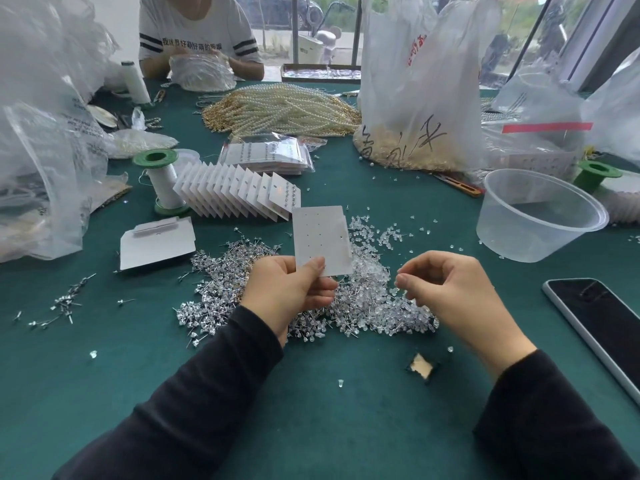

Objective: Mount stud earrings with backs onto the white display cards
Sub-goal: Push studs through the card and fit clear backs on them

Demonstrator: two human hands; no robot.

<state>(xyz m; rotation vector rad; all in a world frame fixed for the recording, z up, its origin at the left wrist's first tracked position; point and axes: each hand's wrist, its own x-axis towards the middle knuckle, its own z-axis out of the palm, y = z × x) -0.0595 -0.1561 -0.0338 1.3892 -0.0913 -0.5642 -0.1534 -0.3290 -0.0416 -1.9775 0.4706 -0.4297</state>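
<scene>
My left hand (291,289) pinches the lower edge of a white display card (320,237) with rows of small holes, holding it upright above the table. My right hand (446,289) hovers to its right, thumb and forefinger pinched together; whatever small thing sits between them is too tiny to make out. Beneath both hands lies a heap of silver stud earrings (221,271) mixed with clear backs (377,306). A fanned row of filled cards (239,195) leans behind, and a stack of blank cards (157,242) lies to the left.
A clear plastic tub (540,216) stands at the right, a phone (602,323) at the right edge. Green-capped spools (162,181), pearl strands (280,105) and large plastic bags (419,84) crowd the back. Another person (197,32) sits across. Green cloth (311,410) lies bare near me.
</scene>
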